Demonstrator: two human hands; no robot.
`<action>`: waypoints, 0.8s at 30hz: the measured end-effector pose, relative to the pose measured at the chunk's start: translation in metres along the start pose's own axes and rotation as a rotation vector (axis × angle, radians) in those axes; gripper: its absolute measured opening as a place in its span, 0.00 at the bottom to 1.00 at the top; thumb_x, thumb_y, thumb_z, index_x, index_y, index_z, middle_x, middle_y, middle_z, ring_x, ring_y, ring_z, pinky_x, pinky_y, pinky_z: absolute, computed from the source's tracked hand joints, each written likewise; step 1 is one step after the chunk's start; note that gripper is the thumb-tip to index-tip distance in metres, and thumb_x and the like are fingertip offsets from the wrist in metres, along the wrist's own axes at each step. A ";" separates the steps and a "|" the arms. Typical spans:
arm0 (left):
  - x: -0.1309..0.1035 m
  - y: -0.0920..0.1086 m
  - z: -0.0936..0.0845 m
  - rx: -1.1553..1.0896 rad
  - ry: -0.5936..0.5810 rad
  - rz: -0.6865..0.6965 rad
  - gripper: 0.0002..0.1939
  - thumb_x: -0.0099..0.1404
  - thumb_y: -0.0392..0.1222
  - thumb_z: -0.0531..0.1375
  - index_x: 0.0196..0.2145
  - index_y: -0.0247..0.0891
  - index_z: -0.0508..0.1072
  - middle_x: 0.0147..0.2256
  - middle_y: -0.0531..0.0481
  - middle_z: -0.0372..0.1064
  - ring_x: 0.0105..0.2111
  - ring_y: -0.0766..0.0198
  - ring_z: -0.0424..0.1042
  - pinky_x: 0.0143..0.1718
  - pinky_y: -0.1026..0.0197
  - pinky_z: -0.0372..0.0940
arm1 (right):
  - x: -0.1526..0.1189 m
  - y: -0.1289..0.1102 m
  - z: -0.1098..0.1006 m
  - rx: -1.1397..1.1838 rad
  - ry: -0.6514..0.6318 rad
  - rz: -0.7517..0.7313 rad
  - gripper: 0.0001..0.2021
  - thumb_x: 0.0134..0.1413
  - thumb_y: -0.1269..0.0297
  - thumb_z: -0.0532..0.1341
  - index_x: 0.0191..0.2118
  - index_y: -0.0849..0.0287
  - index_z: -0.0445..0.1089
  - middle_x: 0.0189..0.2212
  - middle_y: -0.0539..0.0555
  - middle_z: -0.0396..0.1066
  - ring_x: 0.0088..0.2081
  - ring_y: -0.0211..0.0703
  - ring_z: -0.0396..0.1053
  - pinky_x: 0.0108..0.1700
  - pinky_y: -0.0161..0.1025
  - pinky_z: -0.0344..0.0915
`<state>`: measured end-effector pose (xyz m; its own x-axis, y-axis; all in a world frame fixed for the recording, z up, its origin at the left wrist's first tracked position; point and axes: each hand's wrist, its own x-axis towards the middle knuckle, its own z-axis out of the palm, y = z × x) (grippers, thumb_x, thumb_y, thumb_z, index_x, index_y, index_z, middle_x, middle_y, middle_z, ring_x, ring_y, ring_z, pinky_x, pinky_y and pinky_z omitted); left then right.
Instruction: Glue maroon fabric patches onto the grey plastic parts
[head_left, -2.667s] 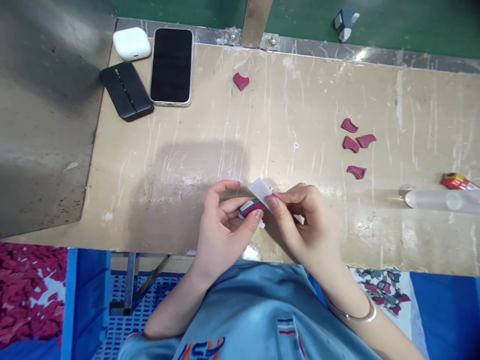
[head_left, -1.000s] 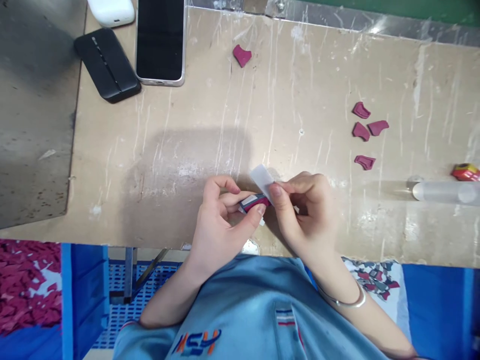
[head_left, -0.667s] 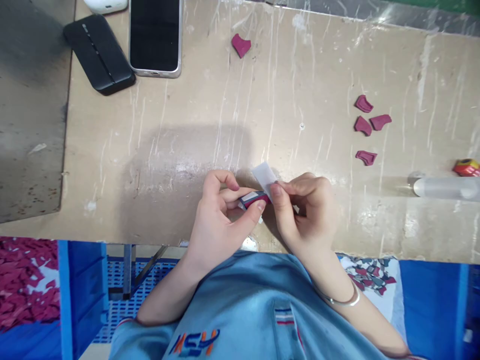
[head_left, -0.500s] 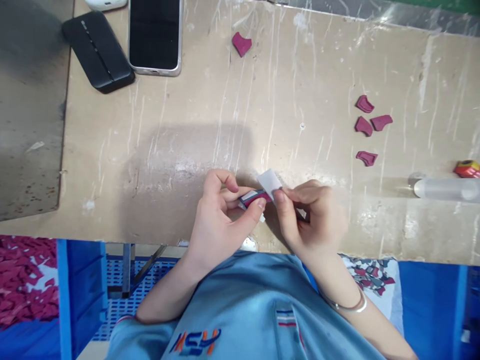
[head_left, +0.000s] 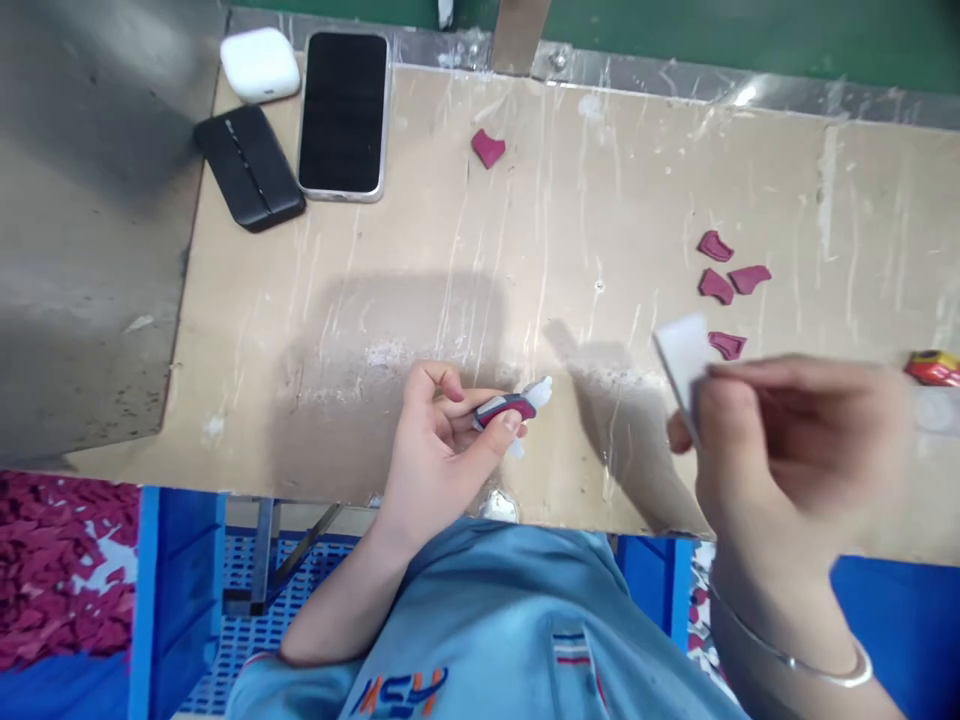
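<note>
Between thumb and fingers, my left hand [head_left: 442, 450] grips a small maroon and grey moulded piece [head_left: 504, 408] with whitish bits sticking out past it. My right hand [head_left: 795, 450], smeared by motion, pinches a flat white rectangular strip [head_left: 684, 350] well off to the right and above the table. The two hands are apart. Beyond the strip lie several loose maroon pieces, among them a hollow-faced one [head_left: 727, 345] and a flat one [head_left: 716, 286]. Another maroon piece [head_left: 488, 149] sits alone farther back.
At the back left lie a phone [head_left: 343, 115], a black flat device [head_left: 251, 168] and a white case [head_left: 260, 65]. A red and yellow object [head_left: 934, 367] is at the right edge. Below the table, a blue crate [head_left: 180, 590] stands beside heaped maroon pieces [head_left: 60, 570].
My right hand has moved right, away from my left hand, carrying the white strip. My left hand keeps its grip on the piece. The view has shifted, showing more of the table's back edge.
</note>
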<state>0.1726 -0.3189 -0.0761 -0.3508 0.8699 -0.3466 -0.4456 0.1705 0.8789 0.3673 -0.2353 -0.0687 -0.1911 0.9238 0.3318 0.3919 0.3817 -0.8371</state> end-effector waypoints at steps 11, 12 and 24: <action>-0.010 -0.008 0.000 0.154 -0.115 0.060 0.18 0.73 0.50 0.67 0.38 0.45 0.60 0.42 0.51 0.81 0.42 0.63 0.82 0.46 0.61 0.74 | 0.036 -0.010 0.024 0.080 -0.613 -0.330 0.14 0.72 0.68 0.61 0.56 0.49 0.77 0.45 0.54 0.84 0.44 0.45 0.84 0.44 0.41 0.83; -0.010 0.000 0.000 0.240 -0.181 0.086 0.15 0.74 0.51 0.65 0.40 0.45 0.62 0.43 0.50 0.81 0.43 0.62 0.82 0.47 0.59 0.74 | 0.033 -0.010 0.023 0.117 -0.587 -0.327 0.13 0.71 0.70 0.62 0.54 0.49 0.79 0.43 0.53 0.85 0.42 0.44 0.85 0.42 0.39 0.83; 0.222 0.166 0.009 0.951 0.013 0.594 0.04 0.62 0.33 0.68 0.33 0.37 0.75 0.53 0.38 0.76 0.70 0.33 0.59 0.74 0.29 0.41 | -0.058 0.076 -0.126 0.421 -0.139 0.535 0.13 0.63 0.48 0.65 0.39 0.50 0.80 0.17 0.53 0.68 0.18 0.48 0.70 0.18 0.42 0.70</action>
<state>0.0283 -0.0928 -0.0038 -0.3098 0.9268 0.2125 0.6035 0.0190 0.7971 0.5210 -0.2565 -0.0967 -0.1932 0.9587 -0.2087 0.0874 -0.1950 -0.9769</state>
